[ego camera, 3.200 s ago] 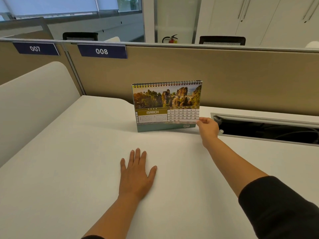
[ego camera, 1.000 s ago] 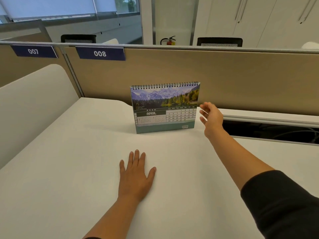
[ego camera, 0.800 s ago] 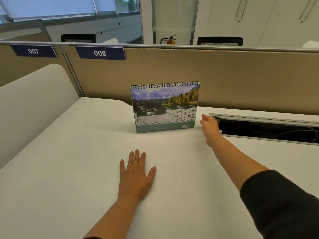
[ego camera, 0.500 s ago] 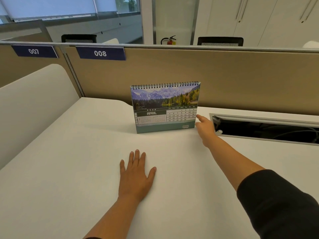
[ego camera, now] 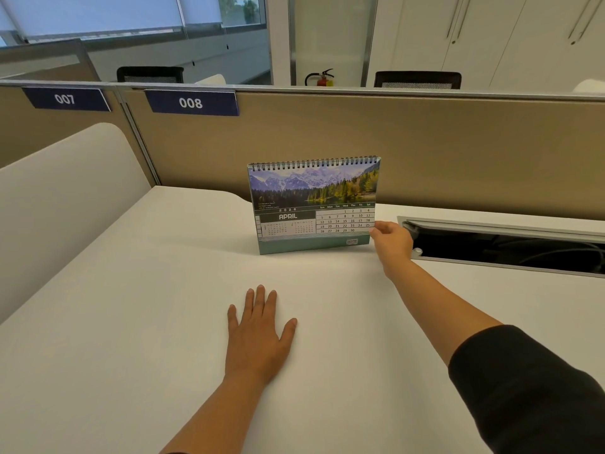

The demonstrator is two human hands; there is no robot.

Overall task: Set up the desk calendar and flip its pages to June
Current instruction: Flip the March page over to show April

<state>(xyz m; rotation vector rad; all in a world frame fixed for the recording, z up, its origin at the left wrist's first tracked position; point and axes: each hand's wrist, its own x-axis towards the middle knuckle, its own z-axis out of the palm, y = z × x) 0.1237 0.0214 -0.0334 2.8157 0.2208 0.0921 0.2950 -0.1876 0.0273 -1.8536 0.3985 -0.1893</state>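
A spiral-bound desk calendar (ego camera: 314,204) stands upright on the white desk (ego camera: 131,322), close to the tan partition. Its front page reads APRIL under a photo of mountains and a lake. My right hand (ego camera: 391,244) reaches to the page's lower right corner, fingertips pinching the edge of the April page. My left hand (ego camera: 258,335) lies flat on the desk in front of the calendar, palm down, fingers spread, holding nothing.
An open cable tray slot (ego camera: 504,244) is cut into the desk just right of the calendar. The tan partition (ego camera: 425,152) with labels 007 and 008 runs behind. A white curved side divider (ego camera: 59,198) borders the desk on the left.
The calendar went from MARCH to APRIL. My right hand then lifted beside the calendar, dropped to the desk, and moved left to grip the April page's lower right corner. My left hand stayed still.
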